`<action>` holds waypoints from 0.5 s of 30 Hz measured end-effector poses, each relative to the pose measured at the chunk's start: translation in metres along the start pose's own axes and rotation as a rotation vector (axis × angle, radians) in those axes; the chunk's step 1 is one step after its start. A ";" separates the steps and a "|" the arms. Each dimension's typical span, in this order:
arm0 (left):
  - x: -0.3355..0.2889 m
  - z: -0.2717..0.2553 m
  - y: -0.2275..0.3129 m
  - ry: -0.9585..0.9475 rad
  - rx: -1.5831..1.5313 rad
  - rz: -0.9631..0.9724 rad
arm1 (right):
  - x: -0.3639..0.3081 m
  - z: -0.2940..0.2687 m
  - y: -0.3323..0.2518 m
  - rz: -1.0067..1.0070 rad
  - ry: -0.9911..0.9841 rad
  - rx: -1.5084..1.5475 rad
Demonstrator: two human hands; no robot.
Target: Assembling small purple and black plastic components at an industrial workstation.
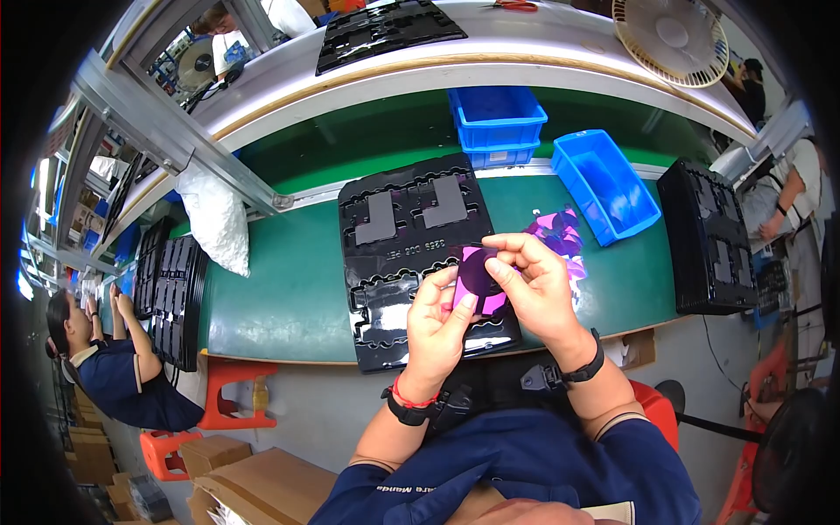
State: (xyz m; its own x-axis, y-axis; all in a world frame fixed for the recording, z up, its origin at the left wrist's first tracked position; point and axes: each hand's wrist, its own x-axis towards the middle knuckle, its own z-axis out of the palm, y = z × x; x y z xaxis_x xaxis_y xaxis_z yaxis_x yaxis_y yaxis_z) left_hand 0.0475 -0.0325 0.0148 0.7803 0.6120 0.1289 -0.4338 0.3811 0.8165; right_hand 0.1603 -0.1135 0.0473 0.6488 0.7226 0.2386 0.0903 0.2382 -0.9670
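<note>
In front of my chest, both hands hold a small flat dark piece with glossy pink-purple film (473, 273) on it. My left hand (436, 325) is closed on its lower left side, with the thumb lying on the face. My right hand (531, 282) pinches its upper right edge between thumb and fingers. Under and beyond the hands lies a black moulded plastic tray (357, 261). Two grey flat pieces (444, 201) sit in its far pockets; the near right pockets are partly hidden by my hands. Right of the tray is a heap of purple film pieces (560, 238).
A blue bin (610, 188) stands beyond the heap, near stacked blue bins (499, 131). Stacks of black trays flank the green table at the right (709, 254) and left (178, 297). A white bag (213, 219) hangs near the metal post. A co-worker (131, 367) sits at the far left.
</note>
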 end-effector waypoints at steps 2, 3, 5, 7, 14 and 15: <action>-0.001 -0.003 -0.001 -0.035 0.014 -0.012 | 0.000 0.000 0.002 -0.018 0.012 -0.023; -0.001 -0.003 0.000 -0.036 0.015 -0.013 | -0.001 0.000 0.004 -0.018 0.013 -0.023; -0.001 -0.003 0.001 -0.050 0.006 -0.002 | -0.001 0.002 0.006 -0.028 0.035 -0.015; -0.001 -0.002 0.002 -0.056 0.004 0.002 | -0.002 0.002 0.006 -0.021 0.040 -0.006; -0.001 -0.003 0.000 -0.049 0.018 0.011 | -0.002 0.002 0.006 -0.021 0.055 -0.017; -0.001 -0.002 0.000 -0.048 0.018 0.011 | -0.002 0.002 0.005 -0.020 0.055 -0.017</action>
State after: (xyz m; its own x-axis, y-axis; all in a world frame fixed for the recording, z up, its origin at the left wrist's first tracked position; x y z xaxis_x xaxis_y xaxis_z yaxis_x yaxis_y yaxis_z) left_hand 0.0454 -0.0315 0.0132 0.7965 0.5818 0.1645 -0.4348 0.3620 0.8246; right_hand 0.1578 -0.1121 0.0417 0.6871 0.6809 0.2534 0.1163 0.2412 -0.9635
